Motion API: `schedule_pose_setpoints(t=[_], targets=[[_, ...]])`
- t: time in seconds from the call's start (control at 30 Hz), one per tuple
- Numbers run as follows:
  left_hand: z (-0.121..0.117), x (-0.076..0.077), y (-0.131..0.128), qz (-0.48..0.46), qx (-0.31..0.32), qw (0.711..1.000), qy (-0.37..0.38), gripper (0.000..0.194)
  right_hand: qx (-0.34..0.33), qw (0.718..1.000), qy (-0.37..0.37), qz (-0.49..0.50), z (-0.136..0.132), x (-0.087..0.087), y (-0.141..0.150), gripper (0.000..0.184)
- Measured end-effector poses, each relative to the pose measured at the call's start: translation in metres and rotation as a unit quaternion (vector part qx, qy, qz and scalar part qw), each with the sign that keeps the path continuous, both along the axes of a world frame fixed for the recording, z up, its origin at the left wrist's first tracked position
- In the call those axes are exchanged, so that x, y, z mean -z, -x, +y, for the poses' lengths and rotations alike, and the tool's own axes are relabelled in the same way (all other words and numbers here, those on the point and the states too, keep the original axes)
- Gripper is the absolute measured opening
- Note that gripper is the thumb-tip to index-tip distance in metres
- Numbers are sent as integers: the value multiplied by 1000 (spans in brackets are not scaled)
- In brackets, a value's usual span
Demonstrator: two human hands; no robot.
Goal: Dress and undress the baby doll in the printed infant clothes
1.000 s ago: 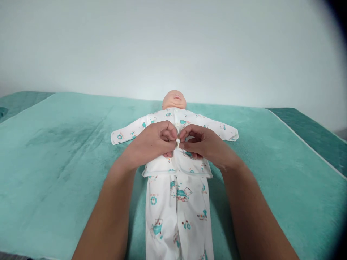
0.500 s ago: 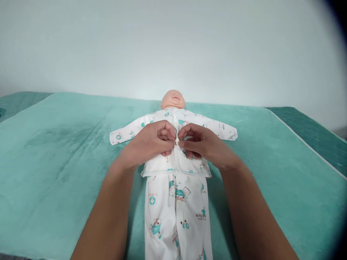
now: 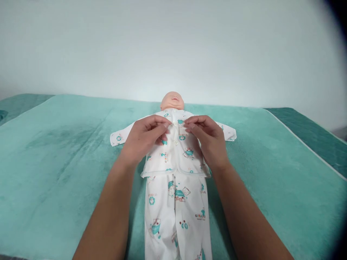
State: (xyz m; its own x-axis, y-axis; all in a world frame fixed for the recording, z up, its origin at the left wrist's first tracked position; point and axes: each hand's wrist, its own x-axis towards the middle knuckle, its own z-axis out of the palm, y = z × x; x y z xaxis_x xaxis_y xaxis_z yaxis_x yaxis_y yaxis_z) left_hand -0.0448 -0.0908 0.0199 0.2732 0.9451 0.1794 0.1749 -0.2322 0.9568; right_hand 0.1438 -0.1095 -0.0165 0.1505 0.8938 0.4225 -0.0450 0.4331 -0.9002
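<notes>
A baby doll (image 3: 172, 101) lies on its back on a teal blanket (image 3: 59, 151), head away from me, arms spread. It wears a white printed top (image 3: 176, 155) and matching trousers (image 3: 177, 216). My left hand (image 3: 143, 139) rests on the top's upper chest, left of the front opening, fingers curled and pinching the fabric edge. My right hand (image 3: 208, 139) sits on the other side of the opening, fingertips pinching the cloth near the collar. Both hands are close together just below the doll's neck.
The teal blanket covers a wide flat surface. A darker green cover (image 3: 311, 133) shows at the right edge and another darker strip at the far left. A plain pale wall (image 3: 173, 47) stands behind.
Both hands have moved up from the middle of the top's front to the upper chest near the collar. The mid-chest fabric that they held now lies flat.
</notes>
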Motion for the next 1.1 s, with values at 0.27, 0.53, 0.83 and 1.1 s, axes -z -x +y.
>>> schedule_pose_setpoints(t=[0.27,0.53,0.83,1.1], targets=[[-2,6,-14,51,-21,997,-56,24,49,982,-28,-178,5,14,9,32],[-5,2,-12,81,-12,997,2,23,29,984,-17,-173,5,14,7,41],[-10,1,-18,3,57,997,47,30,62,997,29,-34,3,16,13,24],[-6,10,-27,9,-78,996,-37,19,103,990,-6,-99,0,12,13,24]])
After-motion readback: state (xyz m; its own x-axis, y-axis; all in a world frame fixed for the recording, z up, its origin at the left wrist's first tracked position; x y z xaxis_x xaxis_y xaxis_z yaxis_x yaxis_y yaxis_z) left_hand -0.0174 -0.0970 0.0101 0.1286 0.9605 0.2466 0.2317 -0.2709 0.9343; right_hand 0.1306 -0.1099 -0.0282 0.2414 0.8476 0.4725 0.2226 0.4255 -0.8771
